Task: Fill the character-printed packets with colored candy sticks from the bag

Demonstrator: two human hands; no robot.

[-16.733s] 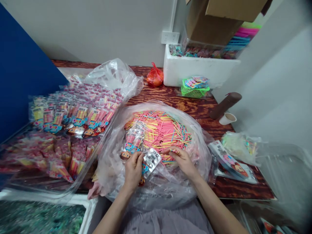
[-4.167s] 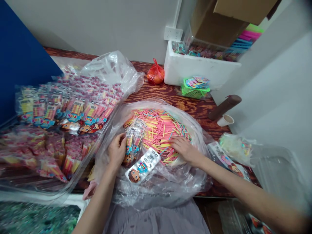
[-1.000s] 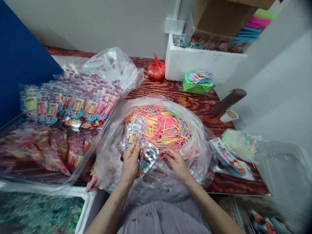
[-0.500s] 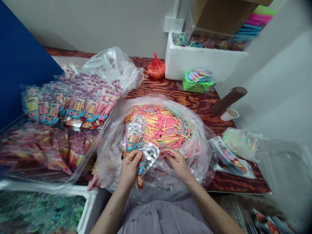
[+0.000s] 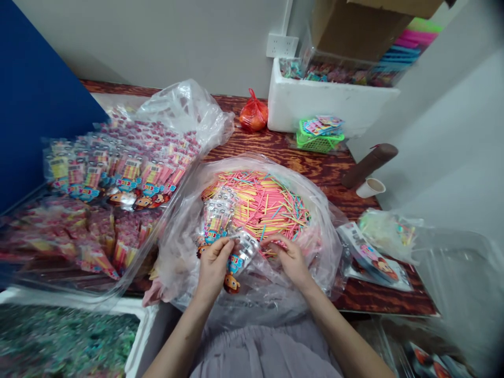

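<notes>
My left hand (image 5: 213, 266) pinches the edge of a small clear printed packet (image 5: 235, 264) with blue lettering and a cartoon face at its lower end. To the right of the packet's upper end, my right hand (image 5: 290, 263) is closed around a small bunch of thin pink sticks (image 5: 279, 243), their ends showing at the fingertips. Both hands are over a large clear plastic bag (image 5: 323, 226), opened out around a heap of loose pink, yellow and blue sticks (image 5: 271, 202). Overlapping packets (image 5: 218, 212) lie on the heap's left side, just beyond my left hand.
Many filled packets (image 5: 129, 170) are piled at the left. A red bag of round fruit (image 5: 254, 114), a green basket (image 5: 318, 140) and a white foam box (image 5: 331, 100) stand at the back. A brown bottle (image 5: 370, 165), a paper cup (image 5: 370, 187) and flat printed packs (image 5: 368, 252) are on the right.
The packet in my left hand has turned and now shows its blue lettering more fully. My right hand has shifted slightly, still closed on the sticks. The camera view has moved a little.
</notes>
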